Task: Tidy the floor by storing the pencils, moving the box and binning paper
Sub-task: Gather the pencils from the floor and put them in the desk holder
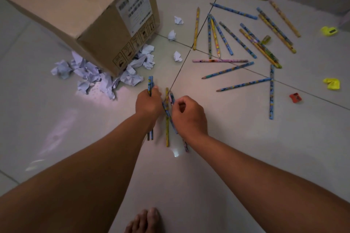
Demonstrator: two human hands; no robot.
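Pencils (246, 39) lie scattered on the tiled floor (217, 166) at far right. Left hand (148, 103) clenches blue pencils (150, 83); right hand (190, 114) pinches more. Crumpled paper (98, 75) surrounds the cardboard box (75, 5), far left.

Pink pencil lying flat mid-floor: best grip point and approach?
Pinch the pink pencil around its middle, coming straight down from above. It lies flat on the tile and nearly level across the view, so fingers should close across its thin width. The left end is clear; avoid the part where the tips of the blue and yellow pencils meet it.
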